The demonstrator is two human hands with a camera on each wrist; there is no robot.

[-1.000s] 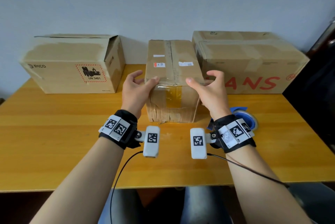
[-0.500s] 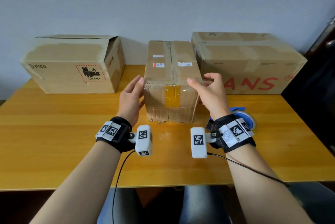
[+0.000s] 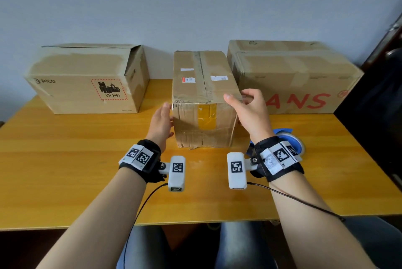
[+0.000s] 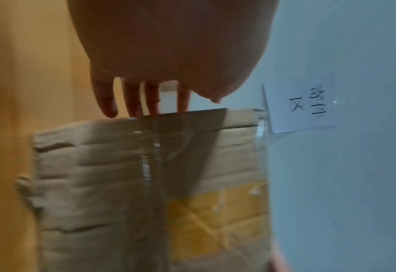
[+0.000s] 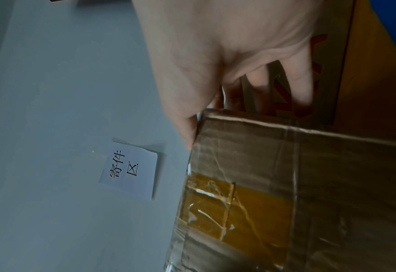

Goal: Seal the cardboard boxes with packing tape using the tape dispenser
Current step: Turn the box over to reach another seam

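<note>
**Both hands at the sides of the middle carton**

Every place here is given from the tall narrow brown cardboard box [image 3: 203, 99] that stands end-on at the middle of the orange wooden table [image 3: 65, 170].

Far to its left, against the pale wall, sits a wide brown cardboard box with a red hazard label reading UN 3481 [image 3: 87, 79]; its top flap at the right end stands slightly raised.

Against the tall box's left face lies the left hand [image 3: 161, 121], fingers straight and close together, palm flat to the cardboard. In the left wrist view the fingertips [image 4: 109, 108] reach the box's far edge.

The tall box itself is taped along its top seam, carries small white labels on top, and has a yellow tape patch [image 3: 207, 116] on its near face, which is creased and wrinkled.

At its upper right corner the right hand [image 3: 250, 114] grips it, thumb on the top edge and fingers curled round the right side.

Just right of the box, behind the right wrist, a blue tape dispenser with a roll [image 3: 289, 140] lies on the table, partly hidden.

Further right and back stands a large brown cardboard box with red lettering [image 3: 293, 77], its top taped.
</note>
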